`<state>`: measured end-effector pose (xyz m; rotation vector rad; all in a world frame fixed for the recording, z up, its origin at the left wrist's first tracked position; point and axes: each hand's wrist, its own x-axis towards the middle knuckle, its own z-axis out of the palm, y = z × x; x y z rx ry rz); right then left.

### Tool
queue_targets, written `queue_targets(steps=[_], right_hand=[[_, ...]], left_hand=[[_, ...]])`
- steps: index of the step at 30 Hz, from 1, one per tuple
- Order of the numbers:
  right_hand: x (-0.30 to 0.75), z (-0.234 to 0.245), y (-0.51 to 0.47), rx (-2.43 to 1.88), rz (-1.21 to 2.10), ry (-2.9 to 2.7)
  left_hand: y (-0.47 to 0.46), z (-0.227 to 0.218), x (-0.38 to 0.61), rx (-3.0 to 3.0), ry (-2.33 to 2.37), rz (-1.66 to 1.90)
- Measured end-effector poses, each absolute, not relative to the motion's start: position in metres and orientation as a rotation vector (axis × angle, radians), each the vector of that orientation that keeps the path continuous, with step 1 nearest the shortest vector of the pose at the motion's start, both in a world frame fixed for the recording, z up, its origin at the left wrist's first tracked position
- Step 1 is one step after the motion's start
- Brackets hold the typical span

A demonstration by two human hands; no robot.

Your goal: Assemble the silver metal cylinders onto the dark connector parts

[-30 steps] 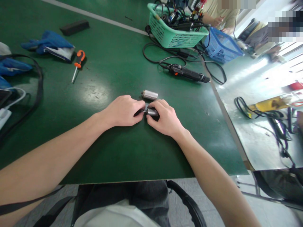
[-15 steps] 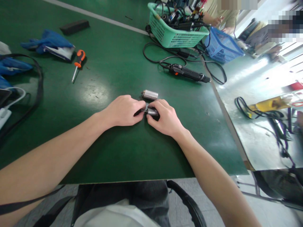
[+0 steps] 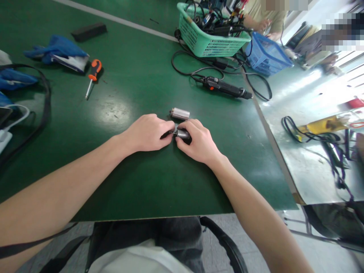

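Note:
My right hand [image 3: 198,139] has its thumb and fingers around a small silver metal cylinder [image 3: 182,134], which looks like a small motor, lying sideways low over the table. A thin shaft or pin points from its left end toward my left hand [image 3: 155,133]. The left thumb and forefinger are closed at that end, on a small dark part [image 3: 167,134] mostly hidden by the fingers. A second silver cylinder [image 3: 181,113] of similar look lies on the green table [image 3: 159,182] just beyond my hands, touched by neither.
An orange-black screwdriver [image 3: 93,79] and blue bundles [image 3: 59,53] lie left. A black electric screwdriver [image 3: 226,88] with a looping cable lies ahead, before a green basket [image 3: 216,45] of tools and a blue basket [image 3: 267,55]. A person's hands [image 3: 267,28] show behind the baskets.

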<state>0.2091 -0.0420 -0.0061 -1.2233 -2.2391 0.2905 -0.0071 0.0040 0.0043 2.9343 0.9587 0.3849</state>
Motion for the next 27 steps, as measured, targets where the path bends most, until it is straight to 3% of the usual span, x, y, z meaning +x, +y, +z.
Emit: queue_targets(steps=[27], right_hand=[[0.2033,0.0020,-0.0514,-1.158,0.194,-2.450]], left_hand=[[0.0026,0.0036,-0.0058,2.934,1.062,0.366]])
